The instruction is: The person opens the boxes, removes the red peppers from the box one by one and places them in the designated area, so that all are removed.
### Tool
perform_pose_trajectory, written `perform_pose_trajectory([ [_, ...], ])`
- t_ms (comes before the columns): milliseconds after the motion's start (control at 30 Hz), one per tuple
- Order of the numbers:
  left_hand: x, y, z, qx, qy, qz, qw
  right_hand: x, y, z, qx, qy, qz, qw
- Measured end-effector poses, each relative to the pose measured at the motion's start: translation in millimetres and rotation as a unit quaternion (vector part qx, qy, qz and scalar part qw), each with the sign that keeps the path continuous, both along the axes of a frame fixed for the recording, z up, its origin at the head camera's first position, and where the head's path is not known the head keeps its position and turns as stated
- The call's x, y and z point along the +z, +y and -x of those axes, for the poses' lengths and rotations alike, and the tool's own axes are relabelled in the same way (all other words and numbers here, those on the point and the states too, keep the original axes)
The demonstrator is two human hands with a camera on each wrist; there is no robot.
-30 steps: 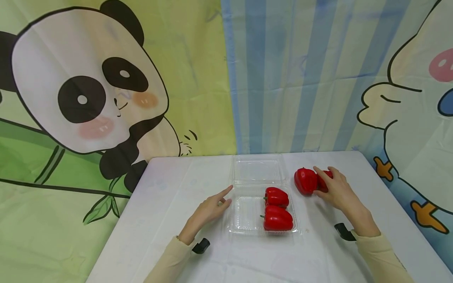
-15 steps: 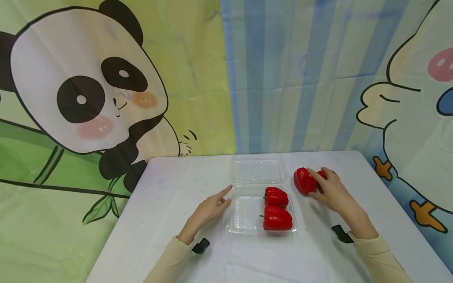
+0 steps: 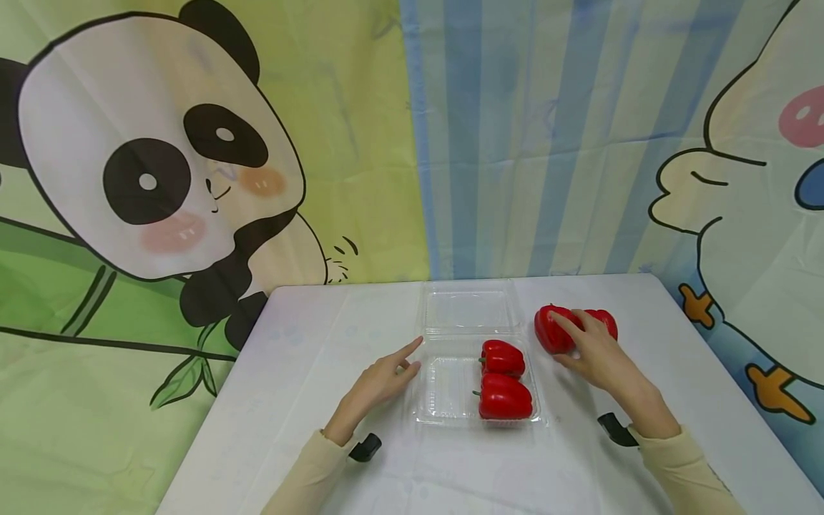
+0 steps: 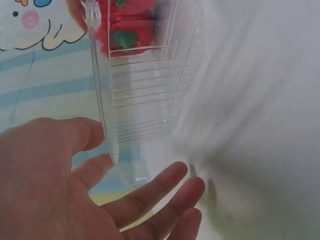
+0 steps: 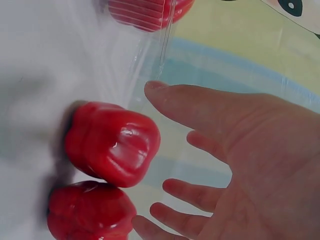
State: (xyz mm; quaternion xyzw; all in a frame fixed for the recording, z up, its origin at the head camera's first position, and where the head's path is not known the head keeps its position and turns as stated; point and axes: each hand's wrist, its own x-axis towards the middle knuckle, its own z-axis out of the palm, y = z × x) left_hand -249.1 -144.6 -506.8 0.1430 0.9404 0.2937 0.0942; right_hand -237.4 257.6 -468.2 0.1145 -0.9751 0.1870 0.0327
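Note:
My right hand [image 3: 599, 361] hovers with spread fingers over a red bell pepper [image 3: 548, 332] on the table's right side. The right wrist view has that bell pepper [image 5: 112, 142] in front of the thumb and fingers, which are not closed around it. Beside it lies another red bell pepper [image 3: 606, 321], partly covered by the hand in the head view. My left hand [image 3: 380, 383] is at the left edge of a clear plastic clamshell box [image 3: 444, 390], its thumb and index fingertip right at the rim [image 4: 104, 120]. Two bell peppers [image 3: 505, 398] lie in the box's right half.
The clamshell's lid [image 3: 466, 312] lies folded back behind the box. All of it stands on a white-covered table [image 3: 360, 315]. A printed curtain [image 3: 489, 143] with a panda and stripes hangs right behind the table's far edge.
My right hand has moved left, from over the right-hand loose bell pepper to over the left-hand one, uncovering more of the former. My left hand has stayed at the box edge.

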Motion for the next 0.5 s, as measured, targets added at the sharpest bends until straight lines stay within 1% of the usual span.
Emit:
perform_pose_trajectory([
  [267,-0.6,-0.2,0.4,0.001,0.000,0.000,1.0000,3.0,-6.6,-0.8,0.016,-0.014,0.011,0.9997],
  [500,0.0,0.3,0.1,0.001,-0.001,0.001,1.0000,1.6,-11.2,-1.7,0.032,0.000,0.011,0.9994],
])
